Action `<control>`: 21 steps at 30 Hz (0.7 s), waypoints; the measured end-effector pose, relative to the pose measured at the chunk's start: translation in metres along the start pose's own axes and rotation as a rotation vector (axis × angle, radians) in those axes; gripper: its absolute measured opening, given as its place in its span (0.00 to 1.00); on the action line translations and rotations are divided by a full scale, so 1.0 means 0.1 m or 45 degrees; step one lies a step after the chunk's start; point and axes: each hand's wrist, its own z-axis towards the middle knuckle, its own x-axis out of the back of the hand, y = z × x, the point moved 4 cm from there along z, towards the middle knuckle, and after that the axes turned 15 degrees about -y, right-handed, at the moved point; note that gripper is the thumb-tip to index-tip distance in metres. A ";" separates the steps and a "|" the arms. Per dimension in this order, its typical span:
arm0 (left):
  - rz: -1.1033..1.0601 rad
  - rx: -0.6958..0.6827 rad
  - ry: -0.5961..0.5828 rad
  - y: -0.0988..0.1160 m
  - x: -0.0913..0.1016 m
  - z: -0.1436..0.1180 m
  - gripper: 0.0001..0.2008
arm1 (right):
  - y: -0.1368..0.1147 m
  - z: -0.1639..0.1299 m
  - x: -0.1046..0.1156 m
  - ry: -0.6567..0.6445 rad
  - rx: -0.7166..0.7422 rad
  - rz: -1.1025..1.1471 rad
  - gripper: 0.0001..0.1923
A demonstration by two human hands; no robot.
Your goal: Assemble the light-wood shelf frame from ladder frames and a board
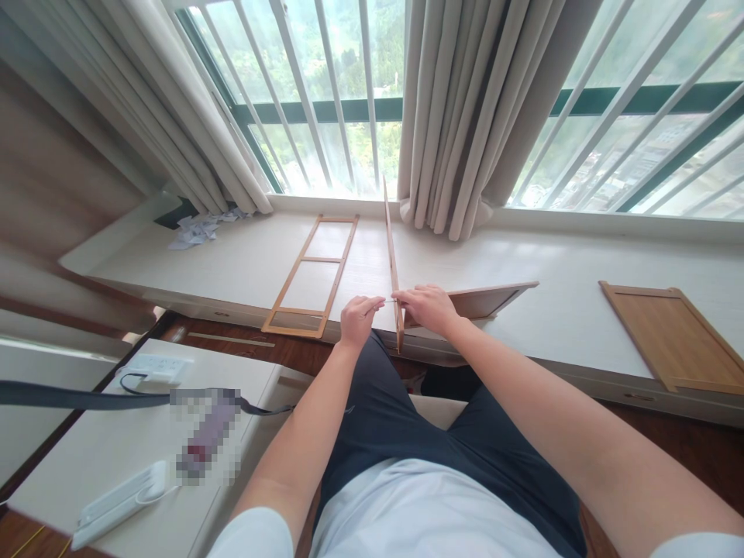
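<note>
My left hand (361, 314) has its fingers closed in a pinch on a thin, metallic-looking rod (389, 301), which points crosswise at the upright brown wooden panel (390, 248). My right hand (428, 304) grips that panel near its closer end. I see the panel almost edge-on, its long axis running toward the window (384, 46); it stands on the smooth white ledge (552, 263). Just right of it, a slanted wooden board (494, 301) lies partly behind my right hand. Left of the panel is a flat, ladder-shaped wooden frame (322, 260); well to its right, a rectangular brown wooden board (668, 329). Far left of it lie crumpled white papers (198, 231).
</note>
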 end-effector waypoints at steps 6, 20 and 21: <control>0.007 -0.049 0.044 -0.05 -0.01 -0.04 0.11 | -0.01 0.00 0.01 -0.003 -0.001 -0.014 0.15; -0.784 0.267 0.005 -0.04 -0.08 -0.09 0.15 | -0.02 0.00 0.01 -0.010 -0.009 -0.006 0.15; -0.867 0.315 -0.062 -0.04 -0.11 -0.08 0.15 | -0.02 0.00 0.00 -0.006 -0.008 -0.007 0.15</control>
